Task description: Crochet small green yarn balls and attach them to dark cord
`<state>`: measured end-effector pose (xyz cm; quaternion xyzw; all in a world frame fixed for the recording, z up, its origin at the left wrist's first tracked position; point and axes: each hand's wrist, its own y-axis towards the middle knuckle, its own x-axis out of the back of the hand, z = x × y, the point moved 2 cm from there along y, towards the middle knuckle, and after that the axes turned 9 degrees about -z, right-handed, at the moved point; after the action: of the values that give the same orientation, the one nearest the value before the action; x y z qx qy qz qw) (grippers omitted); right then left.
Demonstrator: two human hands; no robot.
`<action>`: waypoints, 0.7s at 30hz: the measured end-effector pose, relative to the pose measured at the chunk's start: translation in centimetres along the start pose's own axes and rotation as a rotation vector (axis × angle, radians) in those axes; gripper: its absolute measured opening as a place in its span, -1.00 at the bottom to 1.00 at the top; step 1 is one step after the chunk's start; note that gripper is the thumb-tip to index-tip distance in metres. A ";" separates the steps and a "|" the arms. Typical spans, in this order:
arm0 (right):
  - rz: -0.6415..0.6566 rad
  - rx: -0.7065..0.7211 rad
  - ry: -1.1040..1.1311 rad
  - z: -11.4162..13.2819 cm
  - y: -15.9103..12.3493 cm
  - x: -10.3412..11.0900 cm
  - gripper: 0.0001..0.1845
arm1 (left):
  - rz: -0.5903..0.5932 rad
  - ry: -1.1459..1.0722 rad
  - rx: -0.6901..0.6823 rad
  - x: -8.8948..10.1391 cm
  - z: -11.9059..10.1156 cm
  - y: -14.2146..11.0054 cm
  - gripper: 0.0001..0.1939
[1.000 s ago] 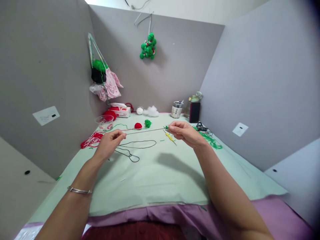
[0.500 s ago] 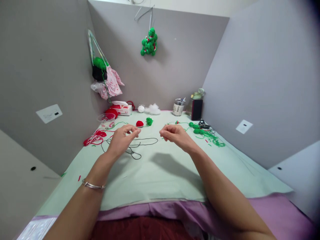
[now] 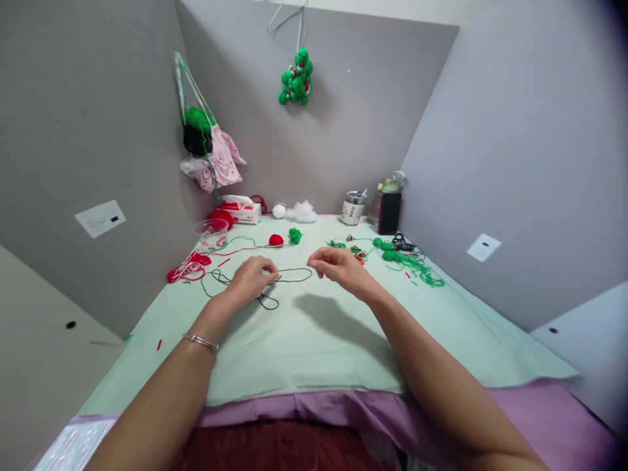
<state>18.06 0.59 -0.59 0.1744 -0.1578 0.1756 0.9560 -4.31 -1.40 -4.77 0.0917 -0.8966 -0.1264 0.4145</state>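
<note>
Though apart, hands (image 3: 249, 281) near cord (image 3: 296, 281)

ok so from my end of the feed, I can't fully read a single word. The can (image 3: 352, 210) at the back of the counter (image 3: 318, 366) has dark characters on its pale label, too small for me to make out. Tissue box (image 3: 248, 214) has tiny print along the front, also illegible. And of the 2 white wall plates, the left plate (image 3: 93, 219) shows faint marks, unreadable too.
</note>
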 end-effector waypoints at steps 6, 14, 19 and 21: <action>-0.025 -0.043 0.087 0.9 -0.6 -0.3 -0.70 | -0.072 -0.906 0.158 1.2 -3.2 -1.7 -0.74; -0.022 -0.016 0.124 1.8 -1.5 -1.3 -0.71 | -0.021 -1.036 0.160 1.4 -5.2 -3.6 -0.78; -0.054 -0.016 0.069 1.1 -1.0 -1.1 -0.74 | -0.019 -0.035 -0.073 1.7 -2.3 -1.7 -0.91; -0.052 -0.023 0.055 0.7 -0.8 -1.1 -0.74 | 0.060 0.209 -0.086 0.8 -0.8 -1.1 -0.94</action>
<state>17.21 -0.73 -0.59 0.1626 -0.1290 0.1534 0.9661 -4.13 -2.75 -3.97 0.0595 -0.8446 -0.1419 0.5128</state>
